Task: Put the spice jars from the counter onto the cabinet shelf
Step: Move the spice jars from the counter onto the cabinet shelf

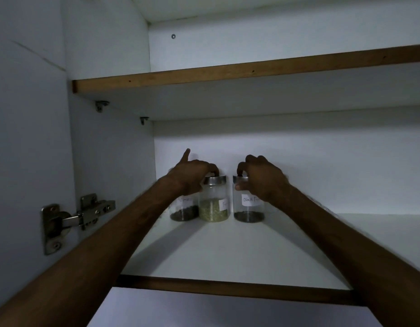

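Three glass spice jars stand in a row at the back of the lower cabinet shelf. The middle jar holds green-yellow seeds and has a steel lid. My left hand grips that lid from above, with one finger pointing up. On the right, a labelled jar with a thin layer of dark spice stands upright, and my right hand holds its lid. The left jar, also with dark contents, is partly hidden behind my left wrist.
An upper shelf with a brown edge runs overhead. The white cabinet side wall stands close to the left jar. A metal door hinge sits at lower left. The lower shelf stretches to the right of the jars.
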`<state>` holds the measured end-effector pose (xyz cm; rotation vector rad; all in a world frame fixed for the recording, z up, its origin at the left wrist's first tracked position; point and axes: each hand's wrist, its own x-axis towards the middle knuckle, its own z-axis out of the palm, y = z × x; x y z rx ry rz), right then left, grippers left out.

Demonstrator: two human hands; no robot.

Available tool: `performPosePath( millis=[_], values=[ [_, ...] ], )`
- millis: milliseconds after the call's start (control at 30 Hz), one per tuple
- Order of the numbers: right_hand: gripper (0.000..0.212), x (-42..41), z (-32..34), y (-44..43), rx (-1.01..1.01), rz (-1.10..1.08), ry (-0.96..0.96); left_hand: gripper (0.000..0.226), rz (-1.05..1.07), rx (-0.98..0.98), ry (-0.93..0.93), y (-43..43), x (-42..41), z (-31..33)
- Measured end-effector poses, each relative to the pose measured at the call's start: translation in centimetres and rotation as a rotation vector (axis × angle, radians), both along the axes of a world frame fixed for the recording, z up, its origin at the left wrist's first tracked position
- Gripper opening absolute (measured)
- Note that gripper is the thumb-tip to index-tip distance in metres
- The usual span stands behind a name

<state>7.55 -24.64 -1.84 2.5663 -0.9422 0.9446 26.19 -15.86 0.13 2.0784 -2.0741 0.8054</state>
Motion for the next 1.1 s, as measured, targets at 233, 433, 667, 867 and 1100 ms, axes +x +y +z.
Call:
performPosePath(
  millis=[233, 433, 667, 867, 1100],
  values=[
    [0.043, -0.8, 0.9, -0.4, 0.145, 0.080, 0.034, 0.068, 0.027, -0.116, 0.115, -0.3, -0.1, -2.2],
    [0.055, -3.1, 0.6, -1.5, 0.251, 0.163, 0.104, 0.060, -0.079, -0.069, 0.243, -0.1, 1.4, -2.2],
    [0.056, -1.4, 0.2, -1.1, 0.149, 0.067, 0.140, 0.069, -0.143, -0.101, 0.331, 0.7, 2.6, -2.6],
    [0.069, -0.2, 0.7, -0.5, 0.101, 0.227, 0.084, 0.097, -0.142, -0.257, 0.614, 2.2, 4.5, -2.4],
    [0.040, 3.8, 0.6, 0.1, 0.127, 0.246, 0.132, 0.073, -0.058, -0.249, 0.833, 2.5, 5.7, -4.2]
  ],
)
